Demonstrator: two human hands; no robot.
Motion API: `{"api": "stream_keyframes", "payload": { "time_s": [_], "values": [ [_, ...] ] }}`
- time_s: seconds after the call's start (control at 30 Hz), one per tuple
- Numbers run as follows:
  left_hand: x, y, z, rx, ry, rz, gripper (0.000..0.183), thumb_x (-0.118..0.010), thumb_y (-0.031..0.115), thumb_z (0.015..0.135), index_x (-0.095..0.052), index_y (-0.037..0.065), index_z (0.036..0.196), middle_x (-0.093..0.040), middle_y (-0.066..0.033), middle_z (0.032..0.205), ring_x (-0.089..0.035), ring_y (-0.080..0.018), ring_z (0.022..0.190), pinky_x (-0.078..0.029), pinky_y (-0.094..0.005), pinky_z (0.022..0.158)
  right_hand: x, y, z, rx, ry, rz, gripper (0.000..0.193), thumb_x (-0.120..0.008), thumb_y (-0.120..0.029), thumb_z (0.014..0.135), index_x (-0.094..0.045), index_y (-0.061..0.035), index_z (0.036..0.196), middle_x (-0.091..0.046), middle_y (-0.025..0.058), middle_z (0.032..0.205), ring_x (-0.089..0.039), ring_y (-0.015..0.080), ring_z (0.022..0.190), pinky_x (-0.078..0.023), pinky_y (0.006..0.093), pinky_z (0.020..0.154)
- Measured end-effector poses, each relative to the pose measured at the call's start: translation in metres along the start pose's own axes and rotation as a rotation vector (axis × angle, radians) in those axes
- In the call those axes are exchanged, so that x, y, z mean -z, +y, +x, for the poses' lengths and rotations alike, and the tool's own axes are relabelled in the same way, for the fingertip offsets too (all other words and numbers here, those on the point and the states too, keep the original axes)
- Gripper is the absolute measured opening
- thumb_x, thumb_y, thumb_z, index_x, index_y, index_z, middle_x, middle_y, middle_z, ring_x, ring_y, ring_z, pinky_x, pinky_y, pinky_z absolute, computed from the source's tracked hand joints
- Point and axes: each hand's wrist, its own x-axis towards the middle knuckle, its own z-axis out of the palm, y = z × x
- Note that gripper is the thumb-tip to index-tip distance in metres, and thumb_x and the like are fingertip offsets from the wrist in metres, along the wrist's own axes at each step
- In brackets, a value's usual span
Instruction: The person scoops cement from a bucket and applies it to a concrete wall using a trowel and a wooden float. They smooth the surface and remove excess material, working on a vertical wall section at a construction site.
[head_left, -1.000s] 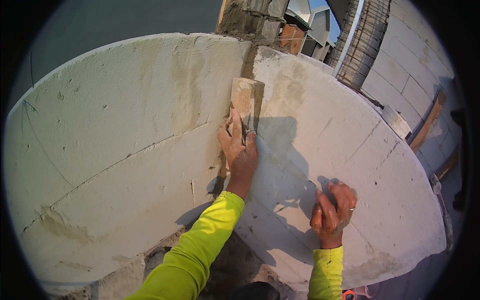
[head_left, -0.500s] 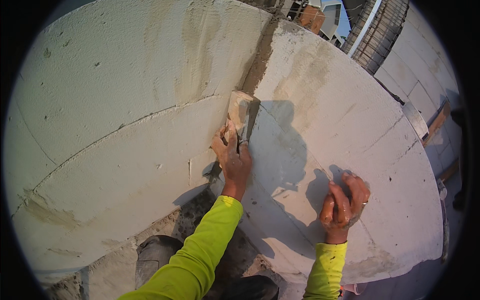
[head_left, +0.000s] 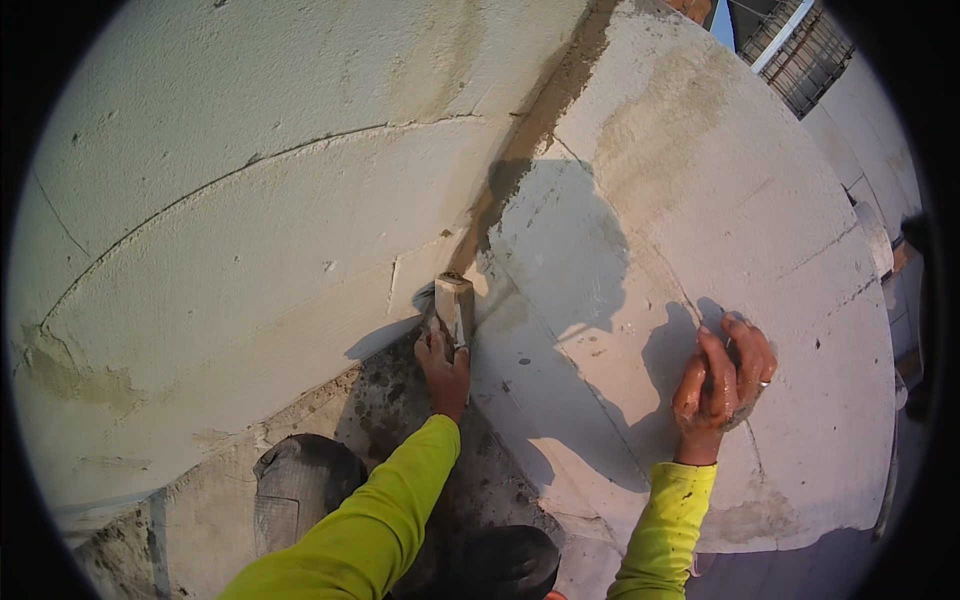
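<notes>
In my left hand (head_left: 443, 370) is a small, pale block-shaped tool (head_left: 455, 305) smeared with mortar, its fingers closed round the lower part. The tool sits low in the inner corner of two pale block walls. Above it, a strip of damp brown mortar (head_left: 540, 120) runs up that corner. My right hand (head_left: 724, 380) is by the right wall (head_left: 800, 300), wet and muddy, with its fingers curled. Grey mud shows along its outer edge; whatever lies in the palm is hidden.
The left wall (head_left: 260, 260) has a long curved joint line. Below are a mortar-spotted ledge (head_left: 210, 510) and my knees (head_left: 305, 490). Past the right wall's top edge stands a cage of steel bars (head_left: 800, 65).
My left hand has drawn the tool down the corner, baring more of the mortar strip above it. The view has shifted, and my right hand remains curled by the right wall.
</notes>
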Motion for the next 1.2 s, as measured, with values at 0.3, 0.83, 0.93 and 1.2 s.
{"api": "stream_keyframes", "payload": {
  "time_s": [0.3, 0.83, 0.93, 1.2],
  "values": [
    [-0.021, -0.044, -0.026, 0.712, 0.012, -0.704, 0.075, -0.071, 0.018, 0.081, -0.043, -0.008, 0.145, -0.058, -0.0144, 0.121, -0.056, -0.0215, 0.103, -0.042, -0.0306, 0.093, -0.002, 0.003, -0.001, 0.060, -0.054, -0.059, 0.029, -0.063, -0.002, 0.077, -0.070, -0.0157, 0.101, -0.064, 0.0036, 0.117, -0.056, 0.0262, 0.114, -0.043, 0.0395, 0.099],
    [-0.039, 0.040, 0.046, 0.784, 0.101, -0.779, 0.033, -0.071, 0.015, 0.082, -0.061, -0.008, 0.103, -0.063, -0.0094, 0.098, -0.053, -0.0165, 0.086, -0.044, -0.0336, 0.076, -0.004, -0.001, 0.003, 0.051, -0.086, -0.064, 0.025, -0.063, -0.004, 0.077, -0.069, -0.0175, 0.097, -0.065, 0.0004, 0.114, -0.056, 0.0241, 0.111, -0.042, 0.0383, 0.096],
    [-0.032, 0.059, 0.049, 0.752, 0.107, -0.689, 0.031, -0.070, 0.015, 0.082, -0.060, -0.006, 0.102, -0.059, -0.0061, 0.092, -0.051, -0.0170, 0.082, -0.043, -0.0339, 0.075, -0.003, -0.002, 0.003, 0.034, -0.100, -0.085, 0.021, -0.063, -0.006, 0.077, -0.069, -0.0171, 0.095, -0.066, -0.0002, 0.111, -0.055, 0.0240, 0.111, -0.042, 0.0378, 0.096],
    [-0.012, 0.115, 0.066, 0.871, 0.040, -0.826, 0.017, -0.068, 0.016, 0.081, -0.056, 0.005, 0.085, -0.049, 0.0015, 0.077, -0.041, -0.0115, 0.069, -0.038, -0.0314, 0.064, 0.008, 0.003, 0.009, 0.012, -0.249, 0.050, 0.023, -0.068, -0.011, 0.073, -0.070, -0.0244, 0.090, -0.067, -0.0053, 0.108, -0.051, 0.0195, 0.112, -0.038, 0.0385, 0.095]
  ]
}}
